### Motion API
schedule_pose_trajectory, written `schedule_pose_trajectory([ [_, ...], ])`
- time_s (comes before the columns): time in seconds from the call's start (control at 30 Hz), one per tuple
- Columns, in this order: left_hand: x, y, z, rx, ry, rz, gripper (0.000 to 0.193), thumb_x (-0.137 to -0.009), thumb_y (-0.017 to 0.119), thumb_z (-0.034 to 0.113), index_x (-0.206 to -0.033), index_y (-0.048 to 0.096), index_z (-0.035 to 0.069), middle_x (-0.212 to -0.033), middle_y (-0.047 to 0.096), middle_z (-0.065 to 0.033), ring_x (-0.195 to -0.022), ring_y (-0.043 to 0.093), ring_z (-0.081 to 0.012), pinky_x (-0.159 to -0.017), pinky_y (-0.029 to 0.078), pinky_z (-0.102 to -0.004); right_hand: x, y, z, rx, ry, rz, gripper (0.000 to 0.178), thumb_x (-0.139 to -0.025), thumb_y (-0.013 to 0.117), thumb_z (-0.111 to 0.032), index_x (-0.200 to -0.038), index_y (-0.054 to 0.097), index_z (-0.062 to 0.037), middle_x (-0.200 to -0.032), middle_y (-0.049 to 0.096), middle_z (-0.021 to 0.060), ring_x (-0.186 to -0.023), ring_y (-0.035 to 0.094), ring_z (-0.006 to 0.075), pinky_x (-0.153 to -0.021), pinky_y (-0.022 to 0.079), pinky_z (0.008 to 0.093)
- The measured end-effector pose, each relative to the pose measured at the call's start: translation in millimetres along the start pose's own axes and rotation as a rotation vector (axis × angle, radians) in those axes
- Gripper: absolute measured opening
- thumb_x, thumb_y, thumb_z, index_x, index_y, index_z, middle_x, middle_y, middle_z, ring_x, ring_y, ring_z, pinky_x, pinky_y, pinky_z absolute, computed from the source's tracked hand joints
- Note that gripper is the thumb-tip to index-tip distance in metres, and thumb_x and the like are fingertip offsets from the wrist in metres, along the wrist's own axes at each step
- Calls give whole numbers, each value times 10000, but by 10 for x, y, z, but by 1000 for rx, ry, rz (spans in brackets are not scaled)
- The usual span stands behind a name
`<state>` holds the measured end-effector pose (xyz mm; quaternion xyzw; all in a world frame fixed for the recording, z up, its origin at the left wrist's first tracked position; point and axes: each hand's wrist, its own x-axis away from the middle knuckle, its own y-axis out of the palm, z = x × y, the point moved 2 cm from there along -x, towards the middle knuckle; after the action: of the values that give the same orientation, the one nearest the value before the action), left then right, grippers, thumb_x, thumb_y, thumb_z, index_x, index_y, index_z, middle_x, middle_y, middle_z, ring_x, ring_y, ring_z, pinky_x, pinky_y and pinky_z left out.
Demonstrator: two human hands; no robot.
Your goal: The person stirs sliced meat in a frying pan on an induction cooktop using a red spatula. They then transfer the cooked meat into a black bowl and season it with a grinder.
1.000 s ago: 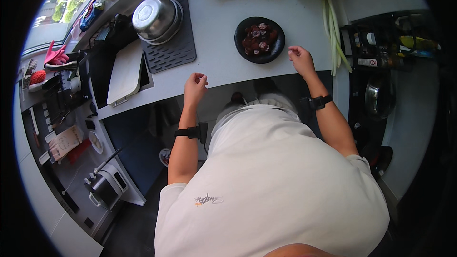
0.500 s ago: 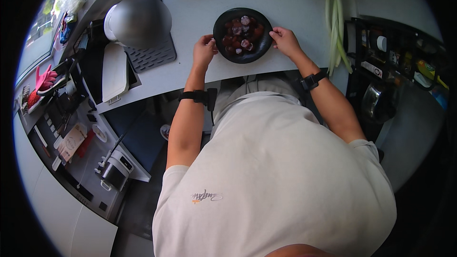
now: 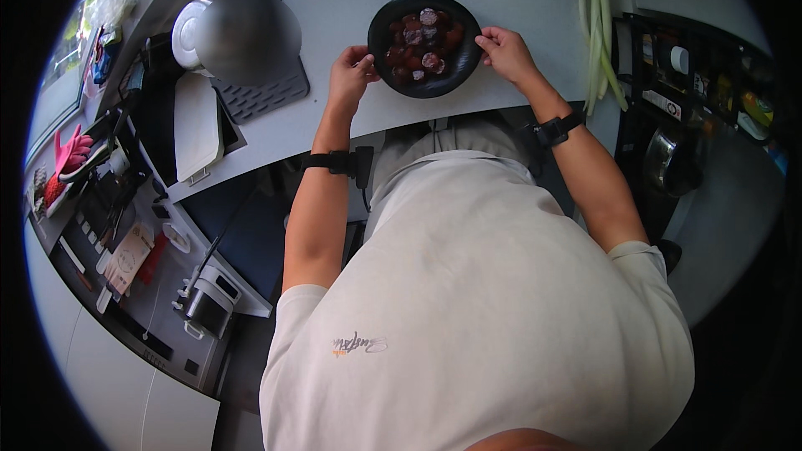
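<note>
Head view: left hand (image 3: pixel 351 79) and right hand (image 3: pixel 508 53) grip the black plate (image 3: pixel 452 73); the pale shirt (image 3: pixel 484 292) bears grey-and-orange script (image 3: pixel 360 344).

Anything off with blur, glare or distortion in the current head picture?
Head view: a round blurred patch smears out much of the metal bowl; head view: the window glares at upper left, the counter edge bends and the corners go black; head view: the black plate, left hand and right hand stay readable.
</note>
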<state>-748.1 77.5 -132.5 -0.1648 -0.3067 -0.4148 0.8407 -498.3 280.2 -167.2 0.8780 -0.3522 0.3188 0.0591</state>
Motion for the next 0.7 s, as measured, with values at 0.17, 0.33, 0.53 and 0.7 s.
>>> schedule_pose_trajectory([
  [0.17,19,-123,-69,-12,-27,30,195,-1003,589,100,-1171,618,4,-977,671,-53,-797,636,-145,-749,557,-307,91,101,-20,-15,53,-17,192,-1003,618,-193,-1087,669,-27,-871,661,-11,-710,594,66,-625,502,231],
  [0.33,19,-234,-168,4,-13,10,200,-1001,593,105,-1174,623,9,-983,679,-50,-796,634,-143,-745,557,-313,152,232,31,-22,69,10,205,-999,626,-208,-1082,670,-26,-854,656,-11,-706,590,68,-621,506,235],
  [0.53,-21,-186,-219,-28,-29,29,196,-1001,585,100,-1170,623,8,-970,680,-47,-787,634,-140,-734,556,-312,162,272,61,5,68,50,206,-996,629,-207,-1088,675,-28,-854,656,-12,-715,592,70,-617,512,242],
  [0.7,-129,-225,-295,-59,-2,13,215,-998,591,109,-1182,620,3,-953,673,-44,-771,624,-133,-717,553,-308,108,283,170,9,34,61,205,-996,626,-207,-1098,674,-36,-842,653,-14,-670,585,77,-604,513,244],
])
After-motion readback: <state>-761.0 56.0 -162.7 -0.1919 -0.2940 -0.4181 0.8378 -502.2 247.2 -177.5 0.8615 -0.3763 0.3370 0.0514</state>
